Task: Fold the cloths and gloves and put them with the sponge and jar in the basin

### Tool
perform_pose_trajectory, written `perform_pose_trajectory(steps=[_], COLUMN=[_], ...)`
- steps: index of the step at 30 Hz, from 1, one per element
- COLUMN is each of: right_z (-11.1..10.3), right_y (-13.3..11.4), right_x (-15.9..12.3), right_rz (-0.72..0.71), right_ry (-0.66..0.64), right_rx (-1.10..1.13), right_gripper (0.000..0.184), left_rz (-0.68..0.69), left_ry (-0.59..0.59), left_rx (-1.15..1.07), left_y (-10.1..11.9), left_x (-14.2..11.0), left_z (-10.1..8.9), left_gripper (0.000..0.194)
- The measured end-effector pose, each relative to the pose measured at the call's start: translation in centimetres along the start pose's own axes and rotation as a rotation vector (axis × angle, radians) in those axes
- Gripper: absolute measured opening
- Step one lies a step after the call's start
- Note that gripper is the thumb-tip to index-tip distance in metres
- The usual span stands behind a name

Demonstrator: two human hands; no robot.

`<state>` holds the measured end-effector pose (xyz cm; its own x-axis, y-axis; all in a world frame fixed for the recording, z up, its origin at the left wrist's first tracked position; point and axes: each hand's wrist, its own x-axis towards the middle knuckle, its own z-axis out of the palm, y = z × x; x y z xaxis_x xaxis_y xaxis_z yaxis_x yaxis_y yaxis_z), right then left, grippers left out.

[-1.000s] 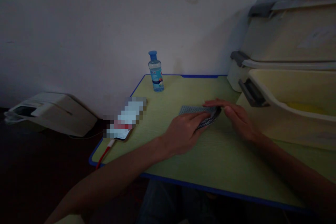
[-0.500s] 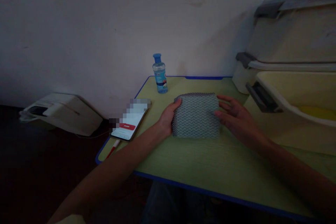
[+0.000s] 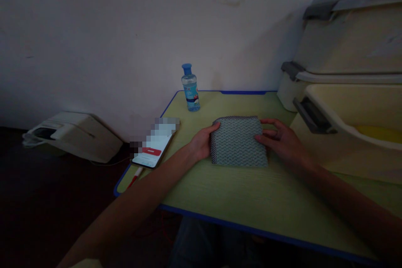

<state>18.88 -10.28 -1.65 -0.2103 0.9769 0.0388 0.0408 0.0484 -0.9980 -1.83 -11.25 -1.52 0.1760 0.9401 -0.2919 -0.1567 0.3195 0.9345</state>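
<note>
Between my two hands is a flat, roughly square folded cloth, grey-green with a wavy woven texture and a dark checked border along its left and top edges. My left hand grips its left edge, thumb on the front and fingers behind, mostly hidden. At the right edge my right hand has its thumb on the front face, with the other fingers behind or beside the edge. The cloth is tilted toward me over the pale green table.
A blue-capped bottle stands at the table's back left. A phone with a lit screen and a cable lies at the left edge. Cream plastic bins with grey handles fill the right side. A white box-like object is beyond the table, left.
The cloth has shifted slightly right and down, and its lower right corner now angles outward. Both hands have stayed at its edges, the left moving a little right with it.
</note>
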Motion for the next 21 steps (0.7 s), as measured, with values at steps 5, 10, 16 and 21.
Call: perform_pose_trajectory(steps=[5,10,16,21], right_z=[-0.02,0.30,0.51,0.50], right_y=[0.05,-0.24,-0.85,-0.70], right_x=[0.02,0.01,-0.37,-0.61], right_rz=[0.044,0.119,0.270,0.316], right_ry=[0.050,0.001,-0.190,-0.200], right_rx=[0.020,0.105,0.189,0.183], right_gripper=[0.032,0.021,0.023,0.024], left_rz=[-0.141,-0.187,-0.247,-0.281], left_ry=[0.008,0.006,-0.005,-0.008], left_rx=[-0.204,-0.332,-0.526,-0.599], left_y=[0.42,0.74,0.99,1.06], left_x=[-0.28,-0.35,-0.33,-0.41], left_z=[0.06,0.01,-0.18,-0.11], left_gripper=[0.035,0.034,0.030,0.028])
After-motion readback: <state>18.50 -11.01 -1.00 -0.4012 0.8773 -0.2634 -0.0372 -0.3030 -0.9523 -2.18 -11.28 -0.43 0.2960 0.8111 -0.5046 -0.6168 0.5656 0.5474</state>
